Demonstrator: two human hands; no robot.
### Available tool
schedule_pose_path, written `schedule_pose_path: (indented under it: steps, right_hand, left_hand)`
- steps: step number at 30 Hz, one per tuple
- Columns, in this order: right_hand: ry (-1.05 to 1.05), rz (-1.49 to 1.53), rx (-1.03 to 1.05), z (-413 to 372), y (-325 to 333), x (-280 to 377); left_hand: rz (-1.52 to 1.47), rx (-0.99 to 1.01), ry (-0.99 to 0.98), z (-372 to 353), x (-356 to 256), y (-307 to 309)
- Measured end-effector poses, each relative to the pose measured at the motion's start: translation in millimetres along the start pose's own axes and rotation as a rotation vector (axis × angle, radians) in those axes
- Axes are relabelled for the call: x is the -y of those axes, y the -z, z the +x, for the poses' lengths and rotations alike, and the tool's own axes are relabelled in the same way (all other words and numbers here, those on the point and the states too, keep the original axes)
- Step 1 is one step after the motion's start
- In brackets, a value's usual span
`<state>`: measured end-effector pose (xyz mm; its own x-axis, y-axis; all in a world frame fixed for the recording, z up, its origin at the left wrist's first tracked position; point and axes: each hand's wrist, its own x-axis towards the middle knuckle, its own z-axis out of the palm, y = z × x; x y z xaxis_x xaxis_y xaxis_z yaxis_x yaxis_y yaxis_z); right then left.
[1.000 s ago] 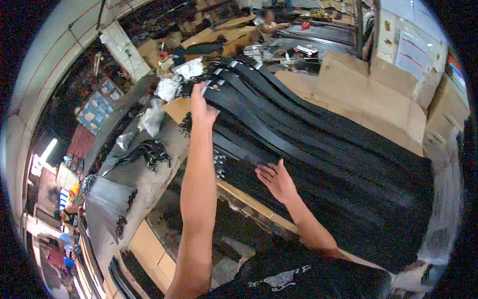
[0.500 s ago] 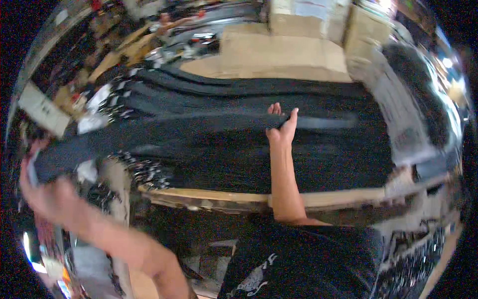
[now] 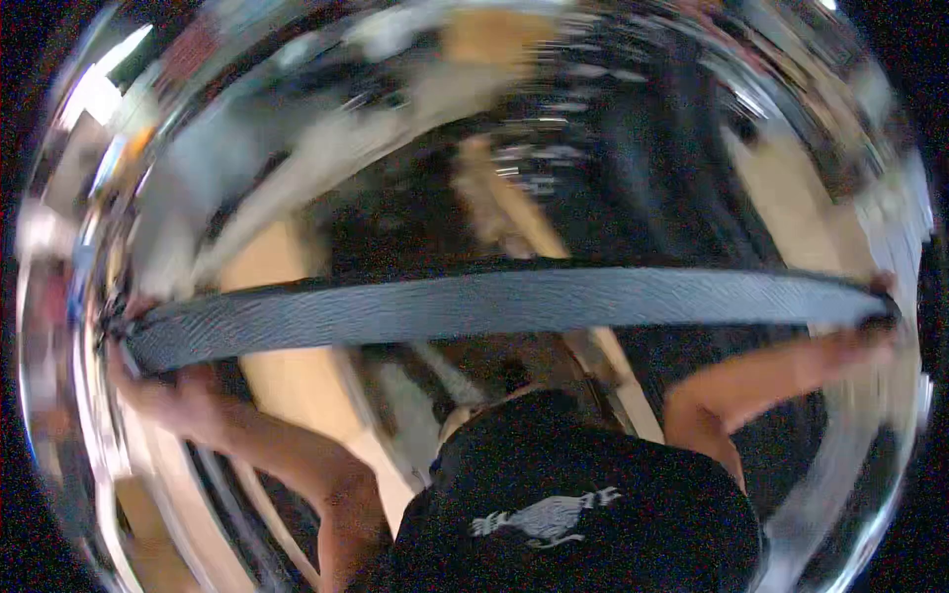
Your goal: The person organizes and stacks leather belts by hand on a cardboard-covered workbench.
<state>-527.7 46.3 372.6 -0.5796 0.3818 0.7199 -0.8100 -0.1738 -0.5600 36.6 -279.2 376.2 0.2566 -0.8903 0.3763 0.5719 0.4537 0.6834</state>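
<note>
A long folded length of grey-blue ribbed fabric [image 3: 474, 301] stretches across the view, held up in front of my body with dark edges along its top. At its left end is my left hand [image 3: 163, 390], closed around the fabric and smeared by motion. My right hand [image 3: 875, 316] grips the other end near the far right edge, its fingers partly hidden. Between the two hands the strip hangs nearly level, bowing slightly upward in the middle.
Behind the strip, dark fabric [image 3: 643, 178] lies on a table with a wooden edge [image 3: 529, 222]. A tan board [image 3: 791, 193] is at the right. A light brown panel [image 3: 282, 366] stands at lower left. The surroundings are blurred.
The view has turned away from the table. My right hand, open over the dark fabric before, now grips one end of the fabric, which is lifted off the table and stretched between both hands.
</note>
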Motion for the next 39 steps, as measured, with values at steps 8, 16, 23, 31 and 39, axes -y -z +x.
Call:
schedule_pose_path:
  steps: [8,16,23,31,39]
  right_hand:
    - [-0.381,0.900,0.650,-61.6,-234.6,111.0]
    - [-0.356,1.177,1.389,-358.0,-361.6,215.3]
    - [-1.765,0.901,1.985,-693.0,-473.6,247.2]
    - [-1.458,0.970,2.255,-917.4,-496.5,227.7]
    - [-1.772,0.334,2.004,-1002.9,-317.4,259.2]
  left_hand:
    - [-0.039,-0.510,-0.453,-198.0,-188.1,125.9]
    - [0.324,-1.299,-0.723,-468.1,-239.8,154.2]
    - [0.369,-1.881,-0.786,-488.2,-187.9,198.0]
    - [-0.031,-1.785,-0.896,-518.1,-83.0,326.5]
    - [0.237,-1.791,-0.761,-615.8,-86.4,408.8]
